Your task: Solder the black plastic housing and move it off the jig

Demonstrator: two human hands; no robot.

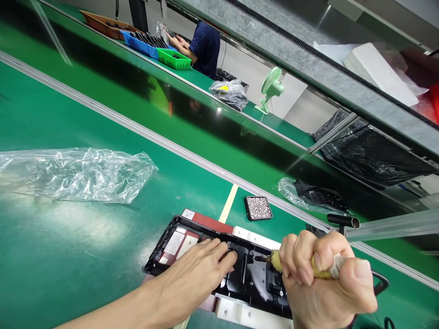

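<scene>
A long black plastic housing (247, 292), its hollow side up, lies in a fixture with white blocks (236, 310) and a dark red base (209, 221). My left hand (202, 265) rests across the housing, palm down, with its fingers slightly bent; the thumb is hidden. My right hand (325, 274) is wrapped round a screwdriver (276, 261) with a yellow handle. Its metal shaft points left, and the tip reaches into the housing just right of my left fingers. Whether a screw sits under the tip is too small to tell.
A small black tray of screws (259, 208) stands behind the housing. Clear plastic bags (78, 176) lie at left on the green table (103, 274). A metal rail (164, 137) crosses behind. Beyond it are a co-worker (206, 48), bins (174, 59) and a green fan (270, 87).
</scene>
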